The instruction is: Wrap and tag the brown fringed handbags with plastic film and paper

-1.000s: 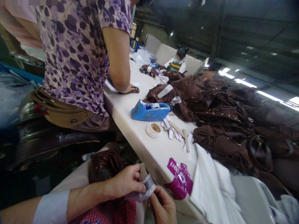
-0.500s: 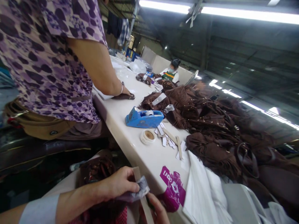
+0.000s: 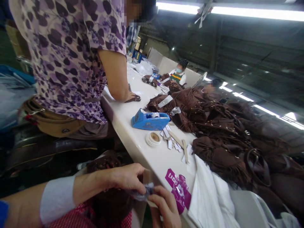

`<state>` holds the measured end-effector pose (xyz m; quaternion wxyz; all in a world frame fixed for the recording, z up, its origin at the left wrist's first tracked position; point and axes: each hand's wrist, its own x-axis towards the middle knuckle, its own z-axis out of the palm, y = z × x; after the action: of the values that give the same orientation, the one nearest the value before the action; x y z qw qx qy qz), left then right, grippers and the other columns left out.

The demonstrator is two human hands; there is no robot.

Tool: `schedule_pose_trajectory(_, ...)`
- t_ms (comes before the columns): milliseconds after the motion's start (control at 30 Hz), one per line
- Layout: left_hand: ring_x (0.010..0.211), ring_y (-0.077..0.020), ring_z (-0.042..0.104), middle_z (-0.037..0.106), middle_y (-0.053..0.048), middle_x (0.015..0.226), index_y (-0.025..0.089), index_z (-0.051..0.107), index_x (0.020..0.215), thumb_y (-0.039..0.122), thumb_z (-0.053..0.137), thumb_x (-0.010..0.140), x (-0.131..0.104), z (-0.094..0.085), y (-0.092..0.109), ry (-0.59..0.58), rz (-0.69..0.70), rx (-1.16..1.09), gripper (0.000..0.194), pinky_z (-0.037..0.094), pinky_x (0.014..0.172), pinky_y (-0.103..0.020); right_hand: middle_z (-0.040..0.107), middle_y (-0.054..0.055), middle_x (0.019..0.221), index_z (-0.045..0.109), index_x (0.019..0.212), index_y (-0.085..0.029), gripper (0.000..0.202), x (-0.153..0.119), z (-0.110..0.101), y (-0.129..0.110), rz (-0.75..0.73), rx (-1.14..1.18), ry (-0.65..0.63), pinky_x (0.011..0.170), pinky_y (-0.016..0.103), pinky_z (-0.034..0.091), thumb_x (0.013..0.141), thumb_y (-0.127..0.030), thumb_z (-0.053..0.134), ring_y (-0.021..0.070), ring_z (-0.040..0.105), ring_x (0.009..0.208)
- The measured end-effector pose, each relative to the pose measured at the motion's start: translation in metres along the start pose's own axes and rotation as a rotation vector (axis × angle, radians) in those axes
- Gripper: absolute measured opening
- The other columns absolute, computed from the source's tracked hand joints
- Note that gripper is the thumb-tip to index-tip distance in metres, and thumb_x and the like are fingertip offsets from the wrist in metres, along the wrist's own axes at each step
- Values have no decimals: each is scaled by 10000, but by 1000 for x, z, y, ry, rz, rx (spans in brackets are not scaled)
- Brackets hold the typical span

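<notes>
Beside the smooth white table's [image 3: 136, 150] edge, the person's left hand [image 3: 130, 180] pinches a flat tan card-like strip [image 3: 147, 176] and crumpled translucent plastic [image 3: 149, 188] between thumb and fingers, while the right hand [image 3: 166, 204] closes curled fingers on the strip's lower part — apparently steadying it from both ends.

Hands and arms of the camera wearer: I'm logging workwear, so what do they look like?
The left hand and right hand are ungloved. A plain, pale band circles the left forearm; blue material, perhaps a sleeve, shows further up.
</notes>
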<state>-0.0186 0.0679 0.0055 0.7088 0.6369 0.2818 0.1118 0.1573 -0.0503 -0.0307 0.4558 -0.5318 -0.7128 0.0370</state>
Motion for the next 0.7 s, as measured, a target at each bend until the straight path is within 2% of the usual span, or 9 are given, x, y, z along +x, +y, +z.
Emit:
schedule_pose_trajectory(67, 596, -110, 468, 553, 53, 671, 175, 619, 730, 237, 659, 597, -1, -2, 1, -27, 19, 125, 152, 341, 508, -195, 682, 82, 1215, 717, 827, -262, 214, -2, 10, 1, 110, 33, 34, 896, 301, 531, 961, -333, 566, 233, 672, 1065)
schedule_pose_trajectory(100, 599, -109, 465, 547, 55, 668, 177, 617, 732, 260, 668, 635, -1, -2, 1, -37, 27, 185, 137, 338, 511, -196, 684, 78, 1222, 717, 865, -258, 178, -5, 16, 2, 166, 68, 46, 906, 285, 527, 954, -321, 576, 225, 673, 1076)
schedule_pose_trajectory(200, 593, -108, 455, 517, 58, 626, 174, 603, 697, 284, 669, 715, -2, 2, 0, -2, 43, 353, 129, 312, 505, -197, 734, 17, 952, 700, 973, -258, 90, -16, 29, 7, 256, 200, 72, 795, 207, 537, 915, -271, 632, 162, 701, 861)
schedule_pose_trajectory(300, 600, -110, 484, 509, 59, 610, 170, 597, 677, 148, 632, 696, -6, 8, -2, 43, 63, 462, 45, 313, 517, -194, 680, -11, 835, 681, 833, -242, 44, -20, 32, 12, 318, 297, 107, 716, 185, 519, 877, -241, 680, 136, 652, 757)
schedule_pose_trajectory(433, 654, -127, 552, 591, 39, 676, 170, 629, 727, 107, 578, 732, -10, 8, 1, 9, 132, 490, 81, 375, 581, -194, 631, -13, 778, 668, 749, -223, 107, -15, 25, 18, 271, 356, 20, 659, 195, 516, 847, -206, 707, 135, 623, 711)
schedule_pose_trajectory(500, 662, -136, 565, 621, 29, 699, 174, 643, 748, 95, 567, 732, -11, 6, 1, 0, 169, 486, 110, 394, 601, -199, 621, -19, 762, 668, 769, -221, 93, -14, 25, 18, 261, 362, 23, 632, 184, 518, 854, -202, 703, 128, 616, 685)
schedule_pose_trajectory(600, 644, -154, 571, 628, 11, 693, 182, 650, 751, 79, 551, 716, -15, 10, -5, 19, 198, 463, 147, 402, 605, -221, 643, -7, 801, 676, 837, -213, 53, -18, 30, 12, 328, 356, 89, 663, 185, 526, 882, -238, 683, 130, 624, 721)
schedule_pose_trajectory(700, 623, -164, 547, 596, -1, 664, 192, 631, 711, 78, 530, 717, -20, 18, -7, 29, 223, 468, 152, 372, 584, -244, 669, 14, 842, 681, 850, -207, 117, -20, 31, 1, 423, 299, 99, 736, 238, 535, 915, -302, 661, 155, 630, 792)
